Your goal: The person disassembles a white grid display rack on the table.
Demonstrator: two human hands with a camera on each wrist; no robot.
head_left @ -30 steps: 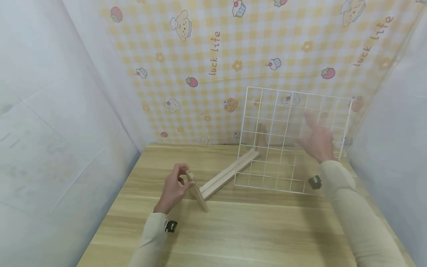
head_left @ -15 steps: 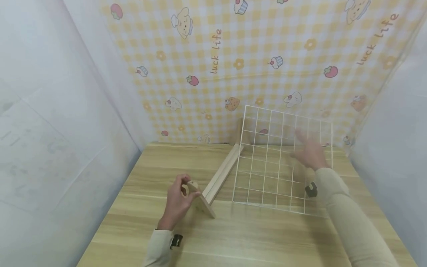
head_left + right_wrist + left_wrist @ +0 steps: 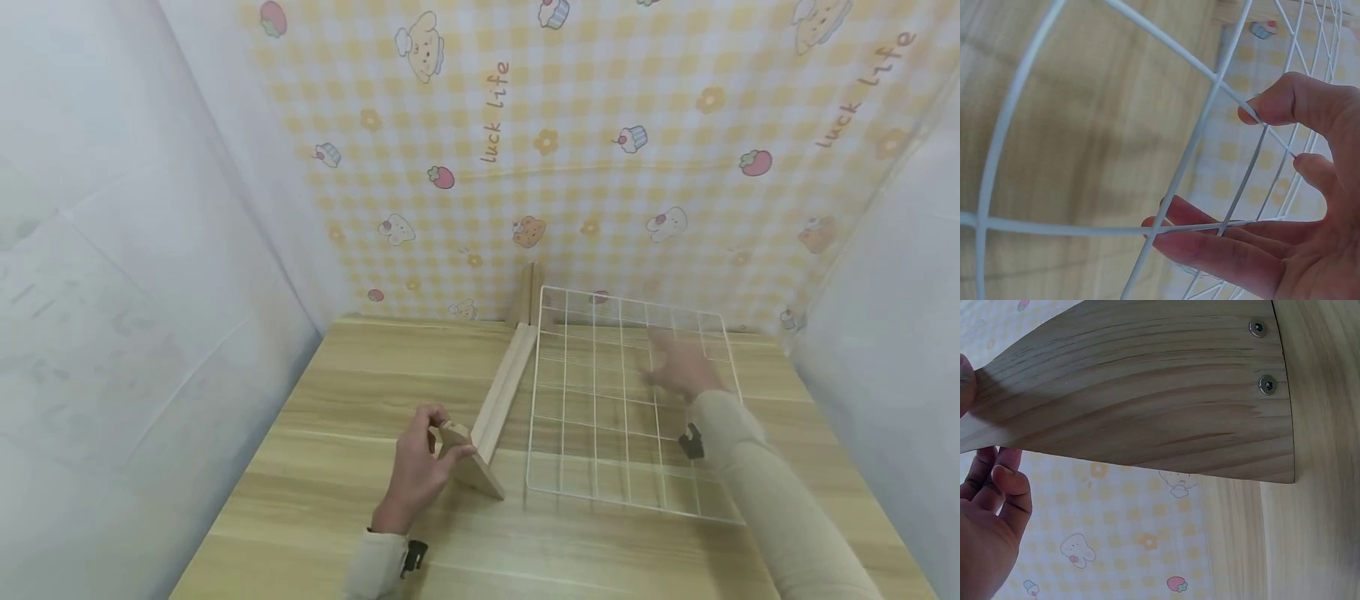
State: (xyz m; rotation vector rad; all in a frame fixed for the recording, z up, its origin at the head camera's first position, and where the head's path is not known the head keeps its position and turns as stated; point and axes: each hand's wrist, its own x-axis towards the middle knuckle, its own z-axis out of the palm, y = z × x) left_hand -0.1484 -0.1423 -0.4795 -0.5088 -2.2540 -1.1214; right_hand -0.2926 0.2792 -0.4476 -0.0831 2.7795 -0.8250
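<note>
While left fingers (image 3: 1015,501) pinch the stand (image 3: 1147,394), the grid (image 3: 1069,229) crosses right fingers (image 3: 1229,259).

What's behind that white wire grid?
Through the gaps in the grid you see the table and, near the grid's top, a strip of checked cloth. Whatever the right hand and sleeve cover there can't be seen.

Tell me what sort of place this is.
Probably a screened-off work booth: a wood-grain tabletop, white partitions on both sides, and a yellow-checked backdrop printed with cartoons behind.
</note>
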